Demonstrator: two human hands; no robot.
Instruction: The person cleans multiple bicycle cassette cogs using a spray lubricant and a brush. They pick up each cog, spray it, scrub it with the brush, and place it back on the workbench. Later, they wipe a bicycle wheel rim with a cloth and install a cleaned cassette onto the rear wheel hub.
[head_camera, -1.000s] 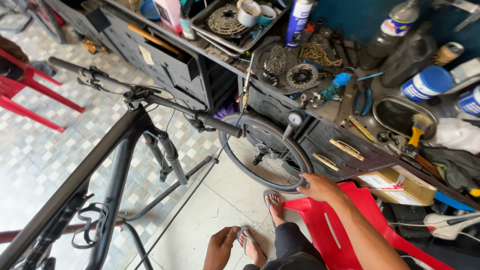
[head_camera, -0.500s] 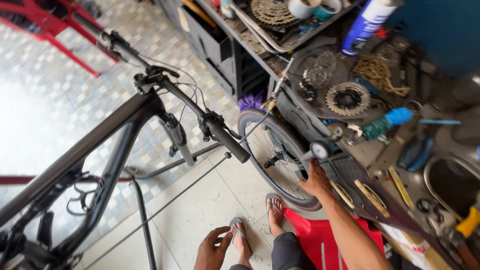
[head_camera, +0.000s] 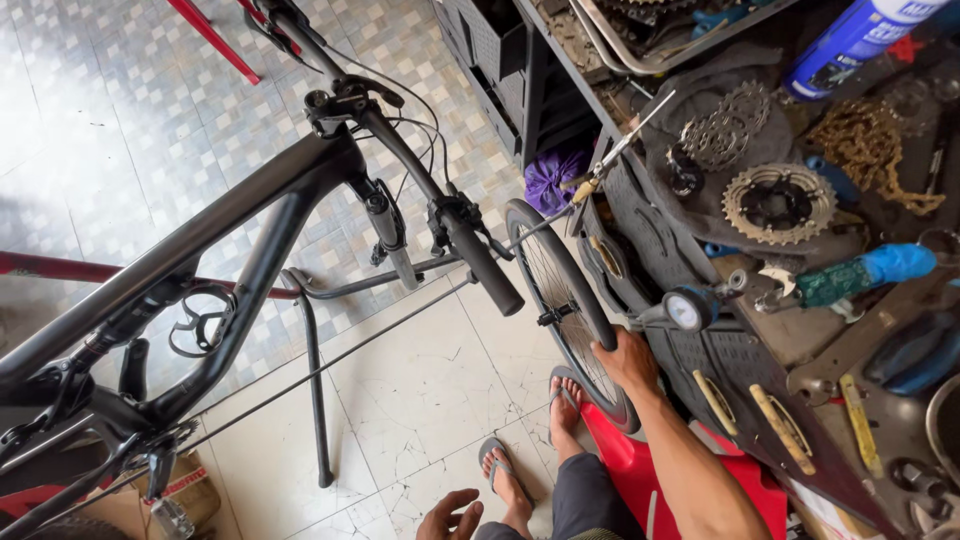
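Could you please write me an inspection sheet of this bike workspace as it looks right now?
Surface: tiled floor, pale, with cracks near the feet.
Job's things: loose bicycle wheel standing upright on the floor beside the workbench; black bike frame raised on a repair stand, no front wheel in the fork.
Clutter: cassette sprockets, rusty chain, spray can, pressure gauge and hand tools on the bench.
Hands: right hand grips the wheel's tyre; left hand open, holding nothing, low near the knee.
Cables: brake and gear cables loop from the handlebar.
Surroundings: red plastic stool under the person; feet in sandals.
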